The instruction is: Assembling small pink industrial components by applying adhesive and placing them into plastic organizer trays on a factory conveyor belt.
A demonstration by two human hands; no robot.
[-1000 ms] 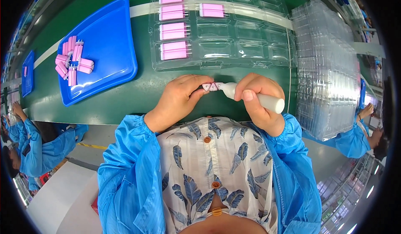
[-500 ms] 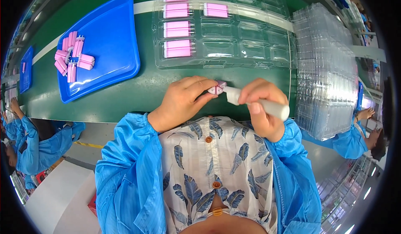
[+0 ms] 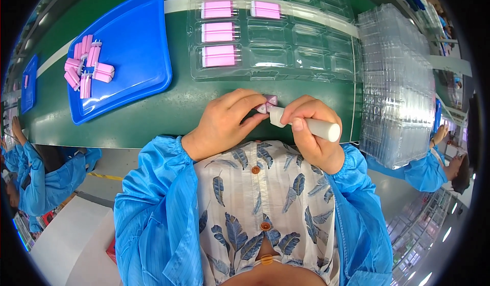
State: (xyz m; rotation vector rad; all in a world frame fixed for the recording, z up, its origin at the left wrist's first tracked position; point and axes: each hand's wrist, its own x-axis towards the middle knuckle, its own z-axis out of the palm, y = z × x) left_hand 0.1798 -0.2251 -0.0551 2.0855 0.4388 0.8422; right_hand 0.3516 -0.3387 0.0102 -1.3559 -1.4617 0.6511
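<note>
1. Far left: small blue tray (image 3: pixel 29 94) near the green table's (image 3: pixel 189 102) left end; one pink item visible inside. A co-worker in a blue sleeve (image 3: pixel 35 163) sits just below it, beyond the table's near edge.
2. Large blue tray (image 3: pixel 135 41): cluster of pink blocks (image 3: pixel 93 56) by its left edge, toward the near-left corner. Lettering, if any, too small to read.
3. Left hand (image 3: pixel 219 122): thumb and fingertips pinching pink pieces (image 3: pixel 269 103), above the table toward its near edge. Pieces seen end-on, faces triangular; count uncertain, surface marks too blurred to read.
4. Clear compartment tray (image 3: pixel 270 75): pink blocks with metal prongs fill the visible left-edge column; two more in the second column, one cut by the picture's top. No label legible at this size.
5. White cylindrical tool (image 3: pixel 326 129): head up against the pinched pieces; actual contact cannot be told.
6. Right hand (image 3: pixel 319 148): closed round that tool, thumb and fingers gripping its body, tilted.
7. Stack of clear trays (image 3: pixel 395 81) by the table's right end; a second co-worker in blue (image 3: pixel 426 171) beyond.
</note>
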